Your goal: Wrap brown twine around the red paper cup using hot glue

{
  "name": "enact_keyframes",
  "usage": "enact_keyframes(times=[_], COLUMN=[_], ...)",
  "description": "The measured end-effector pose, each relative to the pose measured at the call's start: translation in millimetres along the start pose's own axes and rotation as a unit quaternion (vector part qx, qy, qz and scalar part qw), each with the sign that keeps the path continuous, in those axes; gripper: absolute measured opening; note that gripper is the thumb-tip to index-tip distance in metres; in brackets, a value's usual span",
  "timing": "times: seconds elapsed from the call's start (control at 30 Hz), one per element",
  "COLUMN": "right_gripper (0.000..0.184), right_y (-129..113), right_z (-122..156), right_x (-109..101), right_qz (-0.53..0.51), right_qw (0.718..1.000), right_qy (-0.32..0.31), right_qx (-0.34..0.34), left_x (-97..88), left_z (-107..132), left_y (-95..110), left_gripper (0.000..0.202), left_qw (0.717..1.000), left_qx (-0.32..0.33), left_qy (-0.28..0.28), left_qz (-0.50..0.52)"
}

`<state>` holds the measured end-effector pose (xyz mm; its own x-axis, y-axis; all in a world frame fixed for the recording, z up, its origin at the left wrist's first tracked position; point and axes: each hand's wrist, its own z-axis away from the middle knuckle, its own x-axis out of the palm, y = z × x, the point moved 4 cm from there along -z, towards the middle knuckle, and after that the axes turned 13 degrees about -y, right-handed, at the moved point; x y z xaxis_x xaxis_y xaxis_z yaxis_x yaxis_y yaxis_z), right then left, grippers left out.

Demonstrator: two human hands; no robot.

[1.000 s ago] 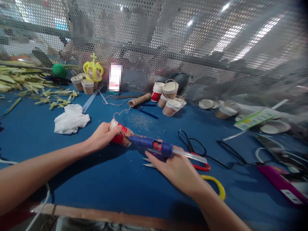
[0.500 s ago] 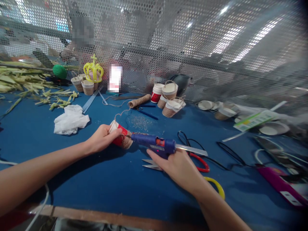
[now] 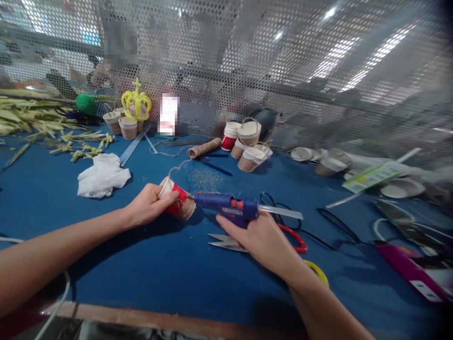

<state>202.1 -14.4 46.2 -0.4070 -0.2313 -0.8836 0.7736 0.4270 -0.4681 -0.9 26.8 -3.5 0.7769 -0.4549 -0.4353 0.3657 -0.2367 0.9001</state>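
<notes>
My left hand (image 3: 148,204) is wrapped round a red and white paper cup (image 3: 175,197) lying on its side, its bottom end wound with brown twine (image 3: 187,208). My right hand (image 3: 260,241) grips a blue hot glue gun (image 3: 230,206) with a clear glue stick sticking out of its back. The gun's nozzle points left and touches the twine-covered end of the cup. A strand of twine runs from the cup up to a twine spool (image 3: 204,147). Both hands hover just above the blue table (image 3: 159,264).
Red-handled scissors (image 3: 283,236) and a yellow handle lie under my right wrist. Twine-wrapped cups (image 3: 249,144) stand behind, more cups and a yellow crown (image 3: 136,101) at back left. A white crumpled bag (image 3: 102,175), green leaves, black cables (image 3: 329,222) and a perforated metal screen surround the space.
The glue gun has risen slightly and levelled, its nozzle staying at the cup's twine end. My left hand has turned the cup a little.
</notes>
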Motion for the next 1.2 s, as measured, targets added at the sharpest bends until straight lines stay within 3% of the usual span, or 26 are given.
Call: enact_keyframes(times=[0.13, 0.37, 0.8, 1.07, 1.2], right_gripper=[0.02, 0.038, 0.022, 0.022, 0.018], right_y=[-7.5, -6.6, -3.4, -5.9, -9.1], right_z=[-4.2, 1.2, -3.5, -2.5, 3.2], right_x=[-3.2, -0.3, -0.5, -1.3, -3.2], right_qz=[-0.028, -0.067, -0.193, -0.119, -0.054], right_qw=[0.999, 0.995, 0.975, 0.988, 0.998], right_qy=[0.018, -0.023, -0.02, -0.026, -0.011], right_qx=[0.032, 0.077, 0.112, 0.091, 0.02], left_x=[0.0, 1.3, 2.4, 2.6, 2.8], left_z=[0.1, 0.9, 0.3, 0.4, -1.1], left_y=[-0.2, 4.7, 4.4, 4.7, 3.9], left_gripper=[0.04, 0.038, 0.039, 0.038, 0.036], left_qw=[1.0, 0.999, 0.998, 0.999, 0.999], left_qx=[0.004, 0.023, 0.028, 0.028, 0.008], left_qy=[0.001, -0.018, -0.024, -0.009, -0.008], left_qz=[-0.015, -0.022, -0.043, -0.015, 0.034])
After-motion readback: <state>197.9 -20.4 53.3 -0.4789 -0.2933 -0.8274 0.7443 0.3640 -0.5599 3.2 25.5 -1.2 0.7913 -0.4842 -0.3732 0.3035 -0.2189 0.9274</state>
